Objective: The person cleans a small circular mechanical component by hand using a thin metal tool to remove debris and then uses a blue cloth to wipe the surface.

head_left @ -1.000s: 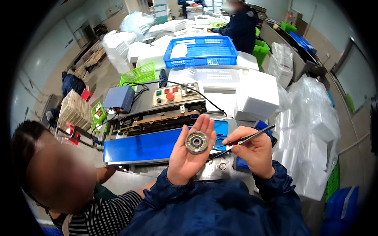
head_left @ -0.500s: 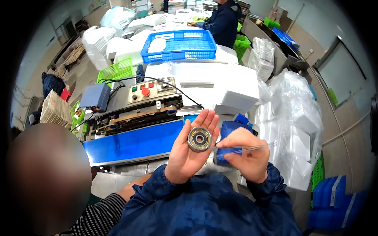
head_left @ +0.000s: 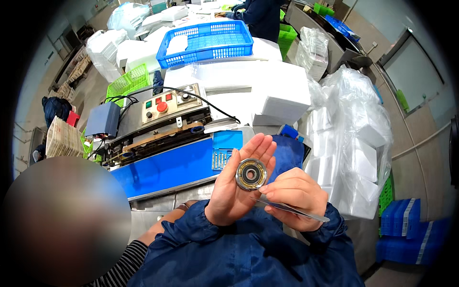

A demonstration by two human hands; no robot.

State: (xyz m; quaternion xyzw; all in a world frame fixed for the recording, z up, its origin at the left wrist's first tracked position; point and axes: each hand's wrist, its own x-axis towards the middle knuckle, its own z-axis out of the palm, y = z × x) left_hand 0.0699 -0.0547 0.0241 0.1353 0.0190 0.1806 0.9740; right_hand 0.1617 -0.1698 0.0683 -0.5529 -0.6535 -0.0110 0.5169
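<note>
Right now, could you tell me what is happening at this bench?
A person in a blue jacket holds a round metal wheel with a brass-coloured inner ring on the open palm of the left hand. The right hand grips thin metal tweezers and brings its fingertips to the wheel's lower edge. Behind the hands stands a blue band-sealing machine with a control panel of buttons. Another person works at a far table beyond a blue plastic basket.

A ring-shaped part (head_left: 251, 174) lies on the open left hand (head_left: 239, 186), with the right hand (head_left: 294, 196) just right of it (holding a thin tool (head_left: 291, 209)). Behind both hands stands a sealing machine (head_left: 167, 143); a basket (head_left: 205, 42) sits farther back, and bagged trays (head_left: 351, 143) pile up to the right.
</note>
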